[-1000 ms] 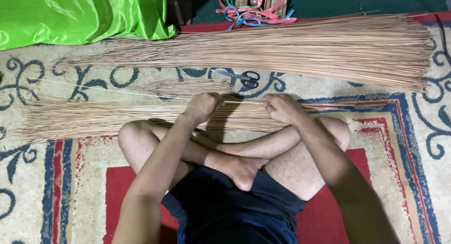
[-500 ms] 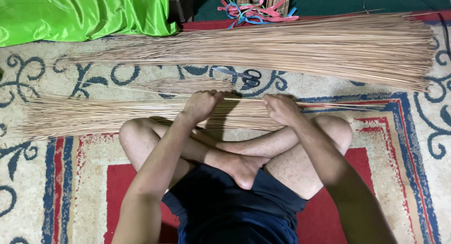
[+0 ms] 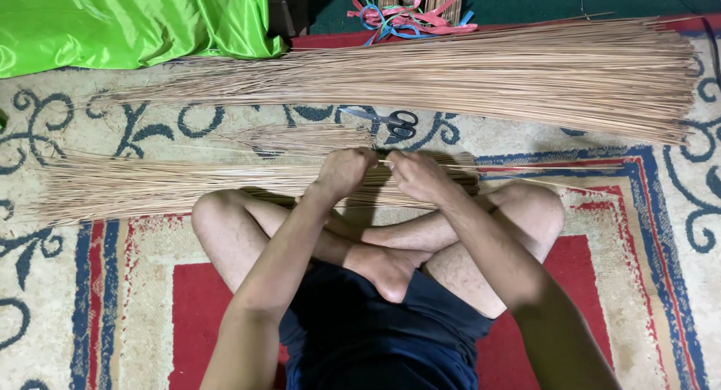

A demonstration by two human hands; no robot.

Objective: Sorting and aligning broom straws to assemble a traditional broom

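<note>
I sit cross-legged on a patterned rug. My left hand [image 3: 345, 169] and my right hand [image 3: 414, 176] are close together, both closed on one thin tan stick [image 3: 541, 166] held level above my shins. Under the hands lies a flat bundle of the same tan sticks [image 3: 135, 187], reaching from my knees out to the left. A small separate tuft of sticks [image 3: 300, 138] lies just beyond the left hand.
A much larger bundle of tan sticks [image 3: 488, 75] lies across the rug farther off. Black-handled scissors [image 3: 390, 123] sit between the two bundles. Green shiny cloth [image 3: 128, 22] is at the top left, coloured ribbons [image 3: 409, 18] at the top centre.
My two hands have come closer together along the stick; the right hand slid left and the left hand shifted slightly right.
</note>
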